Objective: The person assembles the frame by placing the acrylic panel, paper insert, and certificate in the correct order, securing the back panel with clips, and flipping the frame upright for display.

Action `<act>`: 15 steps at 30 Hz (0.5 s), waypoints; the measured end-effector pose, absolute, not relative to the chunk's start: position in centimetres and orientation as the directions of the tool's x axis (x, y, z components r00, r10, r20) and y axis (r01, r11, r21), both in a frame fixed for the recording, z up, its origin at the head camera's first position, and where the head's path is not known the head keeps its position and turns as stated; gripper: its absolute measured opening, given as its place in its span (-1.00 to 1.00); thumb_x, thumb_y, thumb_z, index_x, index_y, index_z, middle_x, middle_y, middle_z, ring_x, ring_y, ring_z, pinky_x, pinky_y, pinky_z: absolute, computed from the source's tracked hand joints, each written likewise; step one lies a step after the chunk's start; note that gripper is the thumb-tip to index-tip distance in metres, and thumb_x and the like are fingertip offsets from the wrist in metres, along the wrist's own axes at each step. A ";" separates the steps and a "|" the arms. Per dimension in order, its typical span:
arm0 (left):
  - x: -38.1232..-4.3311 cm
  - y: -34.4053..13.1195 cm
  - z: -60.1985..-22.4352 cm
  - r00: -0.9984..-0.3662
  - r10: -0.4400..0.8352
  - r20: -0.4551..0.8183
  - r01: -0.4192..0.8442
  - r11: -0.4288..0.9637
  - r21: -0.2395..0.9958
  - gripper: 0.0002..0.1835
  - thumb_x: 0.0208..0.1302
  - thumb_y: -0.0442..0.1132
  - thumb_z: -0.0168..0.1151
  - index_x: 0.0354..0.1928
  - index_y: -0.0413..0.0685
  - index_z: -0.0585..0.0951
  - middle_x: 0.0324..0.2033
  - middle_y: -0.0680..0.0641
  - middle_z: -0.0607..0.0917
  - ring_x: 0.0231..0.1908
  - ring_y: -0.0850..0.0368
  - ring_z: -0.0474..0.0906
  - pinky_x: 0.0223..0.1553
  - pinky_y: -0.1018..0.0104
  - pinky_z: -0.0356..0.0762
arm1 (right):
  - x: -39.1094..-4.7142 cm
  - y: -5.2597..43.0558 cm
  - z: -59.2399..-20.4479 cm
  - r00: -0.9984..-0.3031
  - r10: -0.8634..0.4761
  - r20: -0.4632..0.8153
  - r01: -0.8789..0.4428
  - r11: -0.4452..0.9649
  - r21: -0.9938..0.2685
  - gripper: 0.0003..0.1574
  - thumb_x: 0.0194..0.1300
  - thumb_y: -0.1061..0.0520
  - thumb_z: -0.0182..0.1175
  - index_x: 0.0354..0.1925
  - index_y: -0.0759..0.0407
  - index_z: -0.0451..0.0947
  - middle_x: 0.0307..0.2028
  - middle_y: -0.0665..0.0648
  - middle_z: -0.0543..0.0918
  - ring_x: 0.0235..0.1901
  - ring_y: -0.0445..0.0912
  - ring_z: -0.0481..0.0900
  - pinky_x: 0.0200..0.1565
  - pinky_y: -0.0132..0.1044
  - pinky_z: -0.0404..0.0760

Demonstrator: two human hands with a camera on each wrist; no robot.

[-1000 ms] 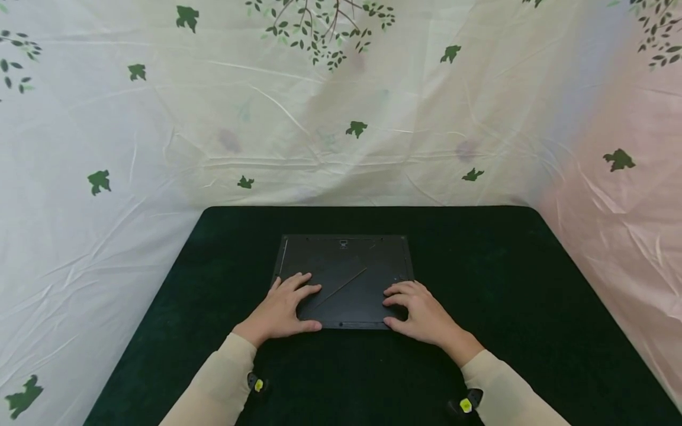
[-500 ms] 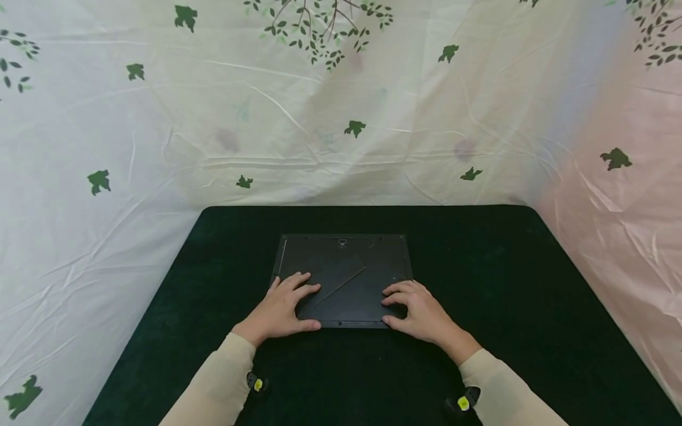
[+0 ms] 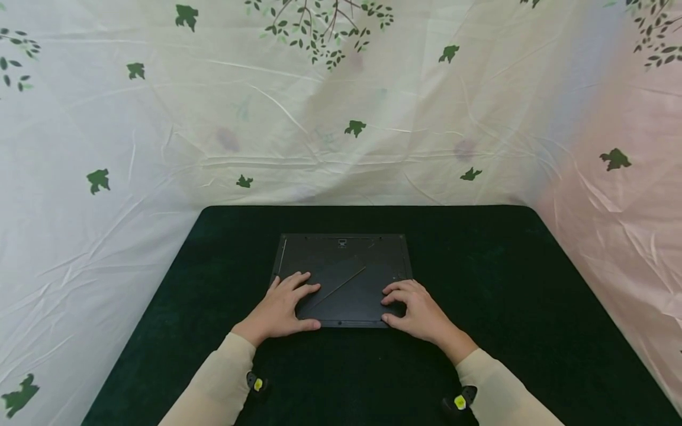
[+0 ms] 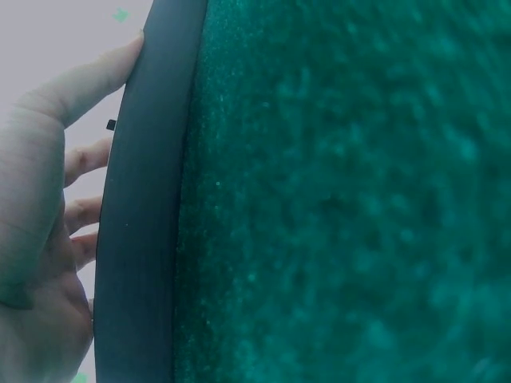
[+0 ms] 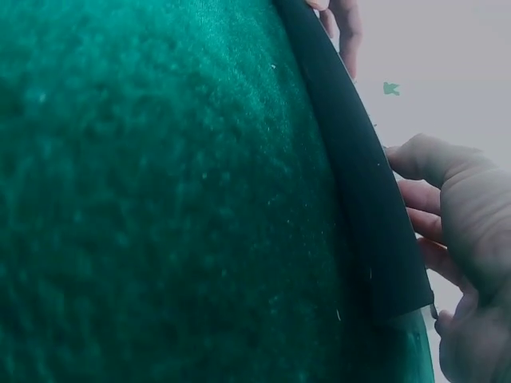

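A black flat rectangular panel, which looks like a picture frame lying back side up, rests on the dark green cloth. A small metal-looking fitting sits at its far edge, and a thin line runs diagonally across its middle. My left hand rests on the near left corner with fingers spread and thumb along the near edge. On the right side, my right hand touches the panel with gently bent fingertips, its thumb at the near edge. In both wrist views the thick dark side of the panel stands beside the fingers.
Dark green cloth covers the table. Behind and at both sides hangs a pale fabric curtain printed with green leaves and birds. A wrist camera shows under the left sleeve, another wrist camera under the right.
The right forearm has drifted very slightly left. Both hands otherwise keep their places on the panel, which lies as before.
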State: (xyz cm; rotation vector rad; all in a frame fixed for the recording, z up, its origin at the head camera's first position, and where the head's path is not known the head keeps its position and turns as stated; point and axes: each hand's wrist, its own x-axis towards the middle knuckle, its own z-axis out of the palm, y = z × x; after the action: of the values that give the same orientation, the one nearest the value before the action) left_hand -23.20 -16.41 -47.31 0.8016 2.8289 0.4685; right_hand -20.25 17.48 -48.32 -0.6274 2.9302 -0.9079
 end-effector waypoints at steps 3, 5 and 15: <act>-23.2 -16.4 -47.3 -0.842 0.535 -0.070 0.484 0.806 0.341 -0.10 -0.01 0.51 0.16 0.38 0.33 0.34 0.45 0.00 0.16 0.46 -0.02 -0.06 0.36 -0.27 -0.21 | -20.4 17.4 -48.4 -0.926 -0.363 0.099 -0.353 0.746 -0.565 -0.78 0.10 -0.06 0.42 -0.22 -0.22 0.66 0.04 -0.13 0.54 0.18 -0.07 0.35 0.24 0.13 0.28; -23.2 -16.5 -47.3 -0.841 0.537 -0.069 0.485 0.804 0.343 -0.10 0.00 0.51 0.17 0.38 0.33 0.34 0.45 0.00 0.15 0.46 -0.02 -0.06 0.36 -0.26 -0.21 | -20.5 17.3 -48.5 -0.930 -0.356 0.089 -0.339 0.740 -0.580 -0.77 0.09 -0.04 0.43 -0.24 -0.25 0.64 0.05 -0.12 0.52 0.19 -0.06 0.33 0.23 0.15 0.28; -23.2 -16.5 -47.6 -0.839 0.539 -0.072 0.488 0.805 0.336 -0.09 -0.01 0.53 0.13 0.39 0.34 0.32 0.46 0.01 0.14 0.46 -0.01 -0.08 0.36 -0.25 -0.23 | -21.0 16.9 -48.0 -0.941 -0.335 -0.047 -0.222 0.717 -0.661 -0.72 0.06 0.04 0.45 -0.30 -0.29 0.58 0.11 -0.06 0.41 0.23 0.05 0.21 0.22 0.20 0.20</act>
State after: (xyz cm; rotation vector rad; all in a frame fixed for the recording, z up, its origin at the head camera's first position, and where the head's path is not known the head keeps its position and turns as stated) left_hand -23.21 -16.53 -47.56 0.8104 2.8277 0.4604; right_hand -21.03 16.90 -47.97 -0.4513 2.7575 -1.0299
